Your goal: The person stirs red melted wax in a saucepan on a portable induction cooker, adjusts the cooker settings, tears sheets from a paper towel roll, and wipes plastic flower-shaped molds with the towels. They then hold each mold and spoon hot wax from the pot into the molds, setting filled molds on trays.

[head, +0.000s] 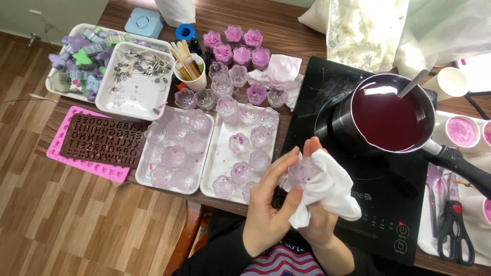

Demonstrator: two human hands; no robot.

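a home candle-making table: a pot of melted purple wax (384, 118) on an induction hob (358, 194), moulds (99, 140), wicks (138, 64).

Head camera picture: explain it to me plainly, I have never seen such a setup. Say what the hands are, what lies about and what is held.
One camera on a person's head looks down at their own bare hands. The left hand and right hand together hold a small clear flower-shaped cup wrapped in a white cloth. On the wooden table lie white trays of similar cups, a brown letter mould, and a black cooktop bearing a pot of dark purple liquid. Scissors lie at the right.
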